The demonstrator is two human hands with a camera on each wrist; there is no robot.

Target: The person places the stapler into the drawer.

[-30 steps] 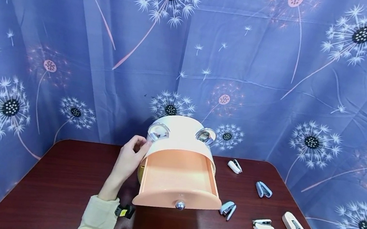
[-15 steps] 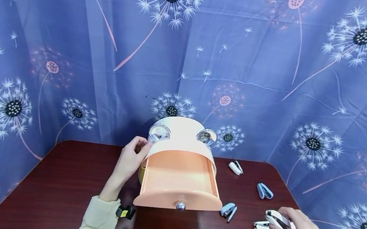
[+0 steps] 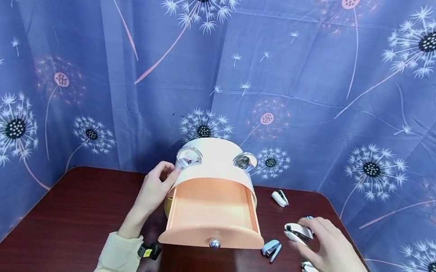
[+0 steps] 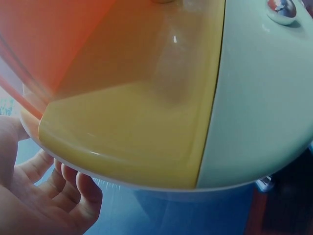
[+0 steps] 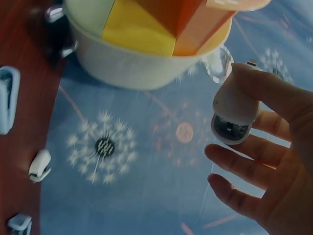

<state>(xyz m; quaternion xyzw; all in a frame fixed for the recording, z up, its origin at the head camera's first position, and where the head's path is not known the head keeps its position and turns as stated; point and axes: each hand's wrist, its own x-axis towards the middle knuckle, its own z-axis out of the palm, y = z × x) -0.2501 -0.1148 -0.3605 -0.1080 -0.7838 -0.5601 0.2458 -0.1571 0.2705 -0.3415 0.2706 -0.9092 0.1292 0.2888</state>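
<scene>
A small drawer cabinet (image 3: 216,154) with a white shell and two chrome eye-like rings stands at the table's middle. Its peach top drawer (image 3: 215,204) is pulled out, with nothing seen inside. Below are a yellow drawer (image 4: 132,132) and a mint green drawer (image 4: 259,103), both closed. My left hand (image 3: 154,189) grips the cabinet's left edge, fingers bent against the side wall. Held up right of the open drawer is a white stapler (image 3: 298,232), pinched between thumb and fingers of my right hand (image 3: 330,249); the right wrist view shows its rounded end (image 5: 234,107).
A blue stapler (image 3: 271,250) lies right of the drawer front. One white stapler (image 3: 311,271) sits partly under my right hand, another white stapler (image 3: 279,198) farther back. A second blue stapler (image 3: 309,217) is mostly hidden by my fingers. Patterned blue cloth (image 3: 290,81) hangs around the table.
My right hand has lifted the white stapler from the table's front right and carried it left and back, toward the open drawer. My left hand stays on the cabinet.
</scene>
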